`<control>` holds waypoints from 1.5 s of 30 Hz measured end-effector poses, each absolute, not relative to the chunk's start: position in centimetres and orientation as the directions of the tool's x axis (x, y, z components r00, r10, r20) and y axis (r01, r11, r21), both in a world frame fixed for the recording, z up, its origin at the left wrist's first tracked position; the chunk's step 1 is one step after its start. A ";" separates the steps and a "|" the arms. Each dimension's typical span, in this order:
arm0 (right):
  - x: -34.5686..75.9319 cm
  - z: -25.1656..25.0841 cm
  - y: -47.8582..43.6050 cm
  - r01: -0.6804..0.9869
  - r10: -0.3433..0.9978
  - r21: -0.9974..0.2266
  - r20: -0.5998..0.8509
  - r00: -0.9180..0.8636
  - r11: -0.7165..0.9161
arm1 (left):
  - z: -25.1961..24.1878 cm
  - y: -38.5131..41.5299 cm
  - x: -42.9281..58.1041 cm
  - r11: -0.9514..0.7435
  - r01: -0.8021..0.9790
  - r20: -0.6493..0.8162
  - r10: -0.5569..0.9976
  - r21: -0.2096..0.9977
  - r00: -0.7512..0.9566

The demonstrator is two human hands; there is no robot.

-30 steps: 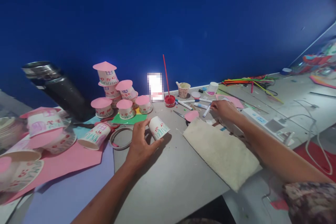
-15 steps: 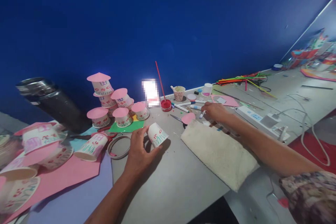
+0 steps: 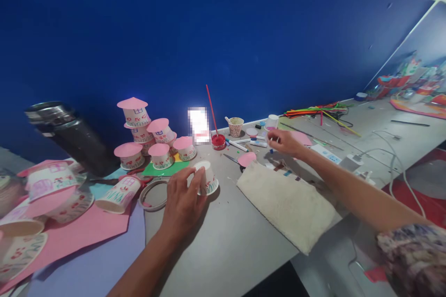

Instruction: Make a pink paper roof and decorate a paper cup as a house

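Observation:
My left hand [image 3: 184, 192] has its fingers and thumb around a small white paper cup [image 3: 209, 180], which stands upside down on the table. Red and green drawings run along its rim. Over the markers at the back, my right hand [image 3: 285, 143] is closed in a pinch on a white marker [image 3: 271, 150] with a blue end pointing down; most of the marker is hidden by the fingers. Close by lie more markers [image 3: 259, 144] and an upturned cup [image 3: 272, 122] with pink colouring.
Decorated cups with pink paper roofs [image 3: 133, 155] are stacked at left, beside a black flask [image 3: 78, 137]. A tape roll [image 3: 153, 196] lies near my left hand. A cream cloth [image 3: 284, 206], scissors [image 3: 232, 159], a red paint pot [image 3: 219, 142] and a power strip [image 3: 325, 153] are also on the table.
The cup has gone from tilted in my left hand to upside down on the table. My right hand has lifted slightly with the marker. The view has shifted a little to the right.

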State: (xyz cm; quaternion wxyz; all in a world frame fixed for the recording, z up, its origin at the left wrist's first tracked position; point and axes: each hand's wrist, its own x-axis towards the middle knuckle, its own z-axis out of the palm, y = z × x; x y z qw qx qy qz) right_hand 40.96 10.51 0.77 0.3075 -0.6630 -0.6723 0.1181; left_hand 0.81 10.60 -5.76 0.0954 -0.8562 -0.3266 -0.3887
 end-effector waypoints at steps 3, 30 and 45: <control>39.3 2.3 10.5 0.553 0.937 -0.818 0.301 0.177 0.158 | -5.7 10.6 1.0 -0.775 0.630 0.717 0.467 0.050 0.517; 25.6 0.4 5.0 0.199 0.888 -0.892 0.334 -0.315 0.406 | -1.3 4.0 3.9 -0.106 0.203 -0.015 0.856 0.973 0.517; 24.8 -0.6 5.5 -0.092 0.950 -0.982 0.186 -0.251 0.167 | -1.1 4.1 4.0 0.225 0.014 -0.158 0.634 0.974 0.757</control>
